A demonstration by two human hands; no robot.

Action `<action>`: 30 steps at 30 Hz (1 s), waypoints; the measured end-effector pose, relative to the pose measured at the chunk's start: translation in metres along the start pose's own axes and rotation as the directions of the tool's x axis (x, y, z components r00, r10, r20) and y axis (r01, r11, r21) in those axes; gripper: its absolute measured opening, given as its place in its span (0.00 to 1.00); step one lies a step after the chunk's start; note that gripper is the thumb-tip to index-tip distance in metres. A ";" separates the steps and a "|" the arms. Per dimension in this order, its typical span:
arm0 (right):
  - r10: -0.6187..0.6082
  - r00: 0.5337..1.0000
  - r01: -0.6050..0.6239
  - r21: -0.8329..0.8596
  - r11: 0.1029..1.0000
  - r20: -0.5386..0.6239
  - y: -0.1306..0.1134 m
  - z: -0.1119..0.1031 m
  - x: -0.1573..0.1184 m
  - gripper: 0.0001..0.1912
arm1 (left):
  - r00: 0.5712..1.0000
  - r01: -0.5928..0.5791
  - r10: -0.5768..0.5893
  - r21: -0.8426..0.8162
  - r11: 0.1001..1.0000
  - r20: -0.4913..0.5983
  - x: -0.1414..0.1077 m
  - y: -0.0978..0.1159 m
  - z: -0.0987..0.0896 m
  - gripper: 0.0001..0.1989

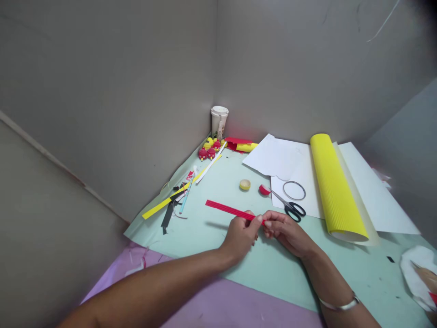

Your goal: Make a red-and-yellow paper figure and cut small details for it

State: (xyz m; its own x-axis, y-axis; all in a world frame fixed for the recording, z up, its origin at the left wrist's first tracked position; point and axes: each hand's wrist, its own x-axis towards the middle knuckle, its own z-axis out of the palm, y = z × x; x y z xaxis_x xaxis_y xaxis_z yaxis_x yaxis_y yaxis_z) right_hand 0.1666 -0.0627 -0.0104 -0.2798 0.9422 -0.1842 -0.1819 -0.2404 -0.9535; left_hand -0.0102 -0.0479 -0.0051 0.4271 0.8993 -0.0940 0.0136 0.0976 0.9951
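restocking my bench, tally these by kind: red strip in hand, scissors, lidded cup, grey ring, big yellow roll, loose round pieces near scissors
Red strip: 1
Scissors: 1
Lidded cup: 1
Grey ring: 1
Big yellow roll: 1
Yellow round piece: 1
Red round piece: 1
Total: 7

Left of yellow roll: red strip has 1 end hidden in fingers of left hand and right hand. Below-left of roll, 2 forearms cut off by bottom edge. Under roll, white sheet partly covered. Right of roll, blurred item, unidentifiable; lower right, white bundle cut off by right edge. Far left of roll, print on cup too small to read.
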 end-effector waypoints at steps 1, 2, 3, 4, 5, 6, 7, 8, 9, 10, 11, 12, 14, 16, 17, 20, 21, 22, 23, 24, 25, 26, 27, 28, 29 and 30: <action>0.000 1.000 0.000 0.017 1.000 -0.002 0.000 0.000 0.000 0.07 | 1.000 -0.011 0.010 0.026 1.000 0.017 0.001 0.001 0.000 0.19; -0.001 1.000 0.001 0.035 0.999 -0.004 0.000 -0.001 0.000 0.07 | 0.999 -0.024 0.023 0.049 0.999 0.032 0.003 0.002 0.001 0.19; -0.003 1.000 0.003 0.052 0.999 -0.008 0.000 -0.001 0.000 0.07 | 0.998 -0.038 0.035 0.067 0.997 0.045 0.004 0.003 0.002 0.18; -0.005 1.000 0.006 0.067 0.998 -0.014 0.000 -0.001 0.000 0.07 | 0.998 -0.049 0.045 0.080 0.996 0.052 0.006 0.005 0.003 0.18; -0.007 1.000 0.009 0.078 0.997 -0.021 0.000 -0.001 0.001 0.07 | 0.997 -0.058 0.054 0.087 0.995 0.051 0.007 0.006 0.004 0.18; -0.008 1.000 0.010 0.083 0.996 -0.028 0.000 -0.001 0.001 0.07 | 0.997 -0.065 0.061 0.087 0.994 0.044 0.008 0.008 0.005 0.17; -0.008 0.999 0.011 0.084 0.996 -0.035 0.000 -0.001 0.001 0.07 | 0.997 -0.070 0.067 0.080 0.994 0.037 0.009 0.008 0.005 0.17; -0.007 0.999 0.010 0.080 0.997 -0.041 0.000 -0.001 0.001 0.08 | 0.997 -0.072 0.070 0.071 0.995 0.031 0.010 0.009 0.005 0.17; -0.006 0.999 0.009 0.073 0.997 -0.045 0.000 -0.001 0.001 0.08 | 0.997 -0.074 0.072 0.061 0.995 0.026 0.011 0.008 0.004 0.17; -0.005 0.999 0.008 0.063 0.998 -0.050 0.000 -0.001 0.001 0.08 | 0.997 -0.077 0.076 0.055 0.995 0.022 0.011 0.007 0.002 0.17; -0.003 0.999 0.006 0.055 0.998 -0.054 0.000 -0.001 0.001 0.08 | 0.996 -0.083 0.082 0.051 0.995 0.019 0.012 0.006 0.000 0.17; -0.002 0.998 0.005 0.050 0.999 -0.059 0.000 0.000 0.001 0.08 | 0.996 -0.087 0.087 0.049 0.995 0.016 0.012 0.004 -0.002 0.17; 0.004 0.998 -0.001 0.043 0.999 -0.067 -0.001 0.000 0.001 0.08 | 0.996 -0.089 0.088 0.045 0.995 0.015 0.013 0.001 -0.008 0.17; 0.013 0.997 -0.011 0.034 0.999 -0.072 0.000 0.001 0.001 0.08 | 0.997 -0.076 0.075 0.038 0.996 0.022 0.014 0.000 -0.011 0.18; 0.016 0.997 -0.014 0.027 1.000 -0.073 0.000 0.002 0.001 0.08 | 0.997 -0.067 0.066 0.038 0.997 0.025 0.015 0.000 -0.012 0.18; -0.013 0.989 0.007 -0.041 0.999 -0.146 0.001 0.002 0.002 0.10 | 0.998 -0.059 0.058 0.046 0.997 0.011 0.015 0.001 -0.011 0.19; -0.050 0.976 0.029 -0.102 0.994 -0.212 0.000 0.001 0.002 0.11 | 0.999 -0.054 0.054 0.047 0.997 0.004 0.015 0.002 -0.011 0.19; -0.103 0.950 0.047 -0.191 0.980 -0.294 -0.002 -0.001 0.002 0.11 | 0.999 -0.047 0.048 0.043 0.998 -0.003 0.015 0.002 -0.010 0.19; -0.174 0.912 0.056 -0.310 0.949 -0.371 -0.005 -0.003 0.003 0.12 | 0.999 -0.040 0.040 0.036 0.999 -0.006 0.015 0.003 -0.010 0.19; -0.267 0.868 0.056 -0.453 0.890 -0.419 -0.009 -0.006 0.004 0.12 | 0.999 -0.032 0.032 0.028 0.999 -0.005 0.015 0.003 -0.009 0.19; -0.366 0.829 0.043 -0.605 0.795 -0.422 -0.014 -0.010 0.006 0.12 | 1.000 -0.024 0.024 0.024 0.999 -0.003 0.015 0.003 -0.009 0.19; -0.467 0.804 0.034 -0.755 0.655 -0.369 -0.020 -0.013 0.008 0.12 | 1.000 -0.018 0.018 0.025 1.000 0.000 0.015 0.004 -0.009 0.20; -0.553 0.791 0.037 -0.882 0.470 -0.261 -0.027 -0.017 0.012 0.13 | 1.000 -0.014 0.014 0.028 1.000 0.002 0.016 0.004 -0.009 0.19; -0.593 0.793 0.033 -0.962 0.269 -0.138 -0.033 -0.019 0.016 0.15 | 1.000 -0.010 0.010 0.031 0.999 0.004 0.016 0.003 -0.009 0.19; -0.603 0.796 0.007 -0.996 0.090 -0.048 -0.039 -0.022 0.022 0.17 | 1.000 -0.009 0.008 0.033 0.999 0.004 0.016 0.003 -0.009 0.19; -0.594 0.804 -0.009 -0.998 -0.055 0.026 -0.043 -0.023 0.028 0.20 | 1.000 -0.010 0.010 0.034 0.999 0.004 0.016 0.003 -0.009 0.19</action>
State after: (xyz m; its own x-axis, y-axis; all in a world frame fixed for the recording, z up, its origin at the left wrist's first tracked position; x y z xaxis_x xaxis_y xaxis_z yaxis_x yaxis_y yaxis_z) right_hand 0.1883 -0.0205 0.0201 -0.1417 0.8945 0.4241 0.9537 0.2382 -0.1838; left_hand -0.0112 -0.0291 -0.0037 0.4304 0.8987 -0.0841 0.0403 0.0740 0.9964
